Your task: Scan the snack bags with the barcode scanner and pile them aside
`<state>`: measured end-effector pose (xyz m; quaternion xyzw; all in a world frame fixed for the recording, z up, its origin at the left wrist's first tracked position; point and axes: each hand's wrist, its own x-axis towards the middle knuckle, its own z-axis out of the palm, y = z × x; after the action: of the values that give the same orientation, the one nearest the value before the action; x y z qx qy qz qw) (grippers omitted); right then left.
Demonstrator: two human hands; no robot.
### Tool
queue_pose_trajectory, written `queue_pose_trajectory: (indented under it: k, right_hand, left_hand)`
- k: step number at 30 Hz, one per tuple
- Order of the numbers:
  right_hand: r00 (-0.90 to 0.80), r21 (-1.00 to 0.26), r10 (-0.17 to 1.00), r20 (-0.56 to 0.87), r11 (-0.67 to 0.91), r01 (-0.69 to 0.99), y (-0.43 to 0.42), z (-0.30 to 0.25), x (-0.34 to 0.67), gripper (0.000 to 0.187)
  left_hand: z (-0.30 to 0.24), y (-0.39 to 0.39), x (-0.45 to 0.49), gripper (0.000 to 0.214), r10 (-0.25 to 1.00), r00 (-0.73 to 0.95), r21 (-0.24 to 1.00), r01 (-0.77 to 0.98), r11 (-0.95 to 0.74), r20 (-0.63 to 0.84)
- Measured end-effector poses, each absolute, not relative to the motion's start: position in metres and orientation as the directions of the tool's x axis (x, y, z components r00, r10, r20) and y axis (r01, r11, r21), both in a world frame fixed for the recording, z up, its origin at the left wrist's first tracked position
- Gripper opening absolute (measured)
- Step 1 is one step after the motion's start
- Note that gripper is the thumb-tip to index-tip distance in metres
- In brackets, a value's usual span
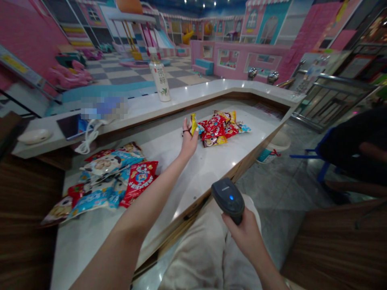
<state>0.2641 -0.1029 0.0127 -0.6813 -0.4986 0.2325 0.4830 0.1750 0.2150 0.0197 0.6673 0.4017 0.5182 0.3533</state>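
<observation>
My left hand (189,141) reaches far over the white counter (193,177) and pinches a small yellow snack packet (193,123) between its fingers, just left of a heap of several red and yellow snack packets (222,128). My right hand (244,233) stays low over my lap, closed round the grip of a dark barcode scanner (228,198) whose blue light is on. A second pile of larger snack bags (105,181), blue, white and red, lies on the counter near my left elbow.
A tall white drink bottle (160,76) stands on the raised ledge (211,90) behind the counter. A tablet (71,125), white cable (89,139) and white dish (34,136) lie at the ledge's left end. A bucket (276,147) sits on the floor; a seated person (359,149) is at right.
</observation>
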Motion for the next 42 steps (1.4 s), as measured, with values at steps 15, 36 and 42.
queue_pose_trajectory:
  k: [15,36,42]
  right_hand:
    - [0.371,-0.881,0.915,0.158,-0.039,0.471,-0.102,0.006,0.272,0.017]
    - [0.323,-0.886,0.928,0.188,0.018,0.462,-0.121,0.020,0.253,0.018]
    - [0.349,-0.880,0.913,0.210,0.021,0.475,-0.122,0.019,0.256,0.018]
  left_hand:
    - [0.010,0.222,0.202,0.093,0.841,0.397,0.563,0.624,-0.541,0.368]
    - [0.004,0.065,0.005,0.060,0.940,0.035,0.244,0.962,-0.123,0.338]
    - [0.025,0.081,0.017,0.051,0.954,0.019,0.784,0.564,-0.258,0.300]
